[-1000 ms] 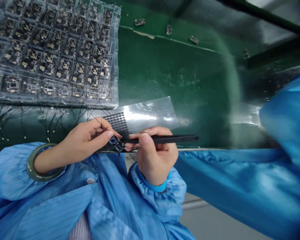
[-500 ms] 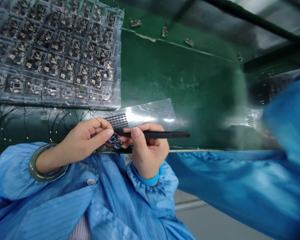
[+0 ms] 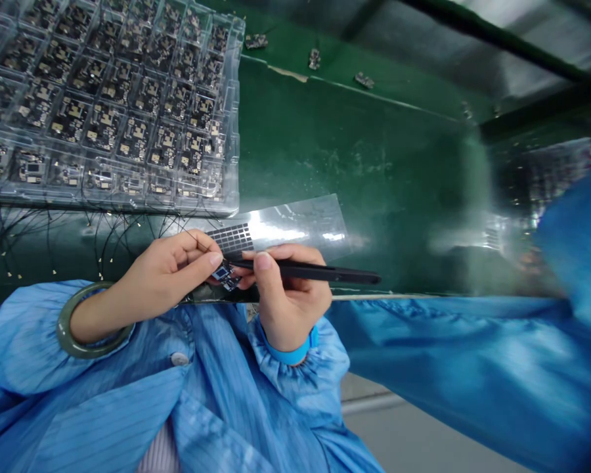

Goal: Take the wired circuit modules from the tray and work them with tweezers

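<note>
Gripping black tweezers [image 3: 320, 270] in our right hand [image 3: 290, 302], we hold their tips at the small circuit board [image 3: 224, 274] pinched closed in our left hand [image 3: 165, 276].

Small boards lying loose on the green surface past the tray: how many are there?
3: a small board just past the corner of the clear plastic tray, a second to its right, a third further right. A blurred speck beyond may be a fourth; I cannot tell.
</note>
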A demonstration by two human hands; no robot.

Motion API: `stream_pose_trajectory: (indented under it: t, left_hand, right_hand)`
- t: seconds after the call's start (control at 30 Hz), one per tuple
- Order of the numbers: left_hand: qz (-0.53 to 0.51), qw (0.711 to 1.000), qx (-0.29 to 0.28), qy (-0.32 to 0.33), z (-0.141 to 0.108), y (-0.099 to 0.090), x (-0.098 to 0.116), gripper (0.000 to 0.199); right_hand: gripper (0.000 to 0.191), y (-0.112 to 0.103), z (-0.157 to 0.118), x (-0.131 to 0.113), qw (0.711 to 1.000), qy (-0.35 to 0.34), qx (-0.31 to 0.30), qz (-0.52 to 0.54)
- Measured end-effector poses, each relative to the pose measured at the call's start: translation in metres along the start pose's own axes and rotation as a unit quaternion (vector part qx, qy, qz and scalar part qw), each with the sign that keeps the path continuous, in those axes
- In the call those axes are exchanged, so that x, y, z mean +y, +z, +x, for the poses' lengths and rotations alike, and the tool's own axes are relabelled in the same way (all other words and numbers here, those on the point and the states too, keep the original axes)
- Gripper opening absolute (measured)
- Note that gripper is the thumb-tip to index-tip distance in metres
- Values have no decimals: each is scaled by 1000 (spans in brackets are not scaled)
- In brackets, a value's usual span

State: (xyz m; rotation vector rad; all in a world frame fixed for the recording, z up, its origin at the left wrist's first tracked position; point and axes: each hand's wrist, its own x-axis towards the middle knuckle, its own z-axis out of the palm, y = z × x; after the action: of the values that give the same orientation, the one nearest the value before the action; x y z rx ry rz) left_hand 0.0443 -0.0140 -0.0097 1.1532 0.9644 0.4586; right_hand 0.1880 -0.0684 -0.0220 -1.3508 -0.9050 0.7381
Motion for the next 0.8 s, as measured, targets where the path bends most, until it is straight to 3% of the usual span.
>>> stream_pose_trajectory:
  t: [0.17,0.4,0.53,0.63,0.7,0.8]
  left_hand:
    - [8,1000,5,1,-1,0,-1,17]
    - [24,999,13,26,-2,1,-3,15]
    - [-11,999,-9,50,-4,0,-4,15]
    - [-3,994,23,106,-3,-1,-4,14]
    - [-1,988,59,141,-2,-1,-6,14]
    - [-24,984,89,152,-1,-1,-8,13]
  right_hand:
    - [11,-3,-3,2,997,-58,-8,-58]
    - [21,-10,5,2,960,-232,-99,-124]
    - [6,-17,8,-2,977,-198,-42,-71]
    - [24,-20,8,-5,990,-137,10,-37]
    - [20,-20,6,-7,993,-97,-29,-65]
    - [9,-16,3,-8,975,-76,-129,-161]
